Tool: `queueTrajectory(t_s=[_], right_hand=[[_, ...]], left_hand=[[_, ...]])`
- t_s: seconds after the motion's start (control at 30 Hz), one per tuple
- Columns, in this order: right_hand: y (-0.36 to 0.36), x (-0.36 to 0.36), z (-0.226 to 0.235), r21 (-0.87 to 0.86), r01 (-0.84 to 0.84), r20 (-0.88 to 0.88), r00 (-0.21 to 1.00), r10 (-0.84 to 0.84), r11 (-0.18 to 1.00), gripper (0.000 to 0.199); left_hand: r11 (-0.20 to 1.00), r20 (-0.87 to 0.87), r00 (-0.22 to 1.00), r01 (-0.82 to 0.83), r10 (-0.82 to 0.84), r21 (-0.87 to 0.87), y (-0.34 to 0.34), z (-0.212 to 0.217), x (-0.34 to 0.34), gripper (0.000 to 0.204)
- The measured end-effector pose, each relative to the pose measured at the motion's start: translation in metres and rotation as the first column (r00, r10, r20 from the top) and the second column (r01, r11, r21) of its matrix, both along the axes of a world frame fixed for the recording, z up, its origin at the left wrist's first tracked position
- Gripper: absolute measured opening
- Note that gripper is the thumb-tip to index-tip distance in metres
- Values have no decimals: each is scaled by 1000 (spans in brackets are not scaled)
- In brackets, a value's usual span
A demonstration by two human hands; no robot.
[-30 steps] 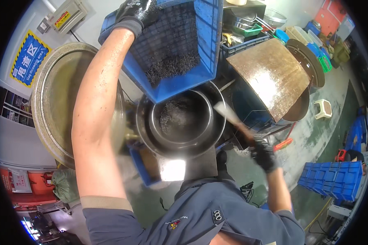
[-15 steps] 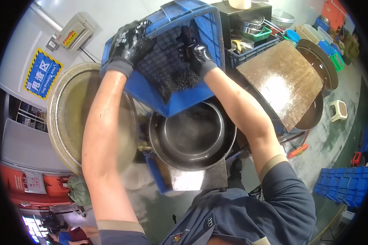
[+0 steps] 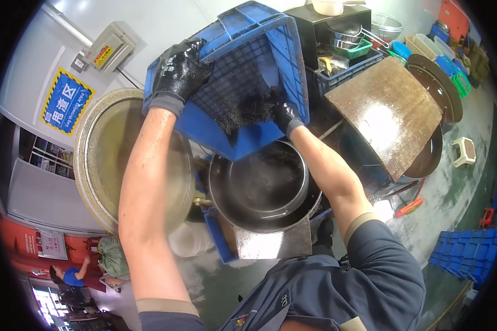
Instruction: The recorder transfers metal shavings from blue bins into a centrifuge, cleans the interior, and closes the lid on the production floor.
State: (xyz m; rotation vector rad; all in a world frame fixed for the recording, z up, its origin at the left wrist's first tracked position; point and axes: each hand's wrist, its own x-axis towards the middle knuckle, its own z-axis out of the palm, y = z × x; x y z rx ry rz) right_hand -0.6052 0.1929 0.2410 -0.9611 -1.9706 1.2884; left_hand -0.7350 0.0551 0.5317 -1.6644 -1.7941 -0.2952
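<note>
A blue plastic crate is tilted over a round dark metal drum, its low lip above the drum's rim. My left hand, in a wet black glove, is closed around the crate's rim at the left. Inside the crate, near its right wall, is my gloved right hand. Its fingers are smeared by motion and merge with a dark heap of small black bits. Whether that hand grips any of them does not show. The bits lie low in the crate, near the lip.
Left of the drum stands a large round yellowish lid or vat. A rusty metal sheet rests at the right beside dark round pans. Farther right are a small stool and stacked blue crates. Another person appears at lower left.
My right hand has moved down inside the crate to the black bits, which now lie disturbed. My left hand still holds the rim. The other person at lower left has shifted upward in the picture.
</note>
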Motion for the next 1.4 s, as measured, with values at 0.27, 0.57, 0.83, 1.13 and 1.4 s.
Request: queueTrajectory(t_s=[0.27, 0.57, 0.83, 1.13, 1.4], right_hand=[[-15, 22, 70, 23, 27, -194, 981, -22, 999, 46], [34, -23, 43, 153, 25, -289, 957, 20, 988, 36], [-7, 23, 82, 563, -75, 335, 931, -145, 823, 27], [38, -37, 82, 715, -469, 680, 638, -360, 519, 18], [-2, -47, 204, 862, -498, 474, 858, -200, -94, 16]], left_hand=[[1000, -35, 999, 7, -6, 27, -3, 1, -7, 36], [995, -81, 993, 85, -81, 47, 6, 0, -3, 36], [996, 30, 996, 82, -83, 30, 10, -9, -35, 37], [996, 139, 989, -36, 47, -80, -14, 15, 0, 23], [992, 230, 965, -126, 123, -3, -39, -9, -38, 22]])
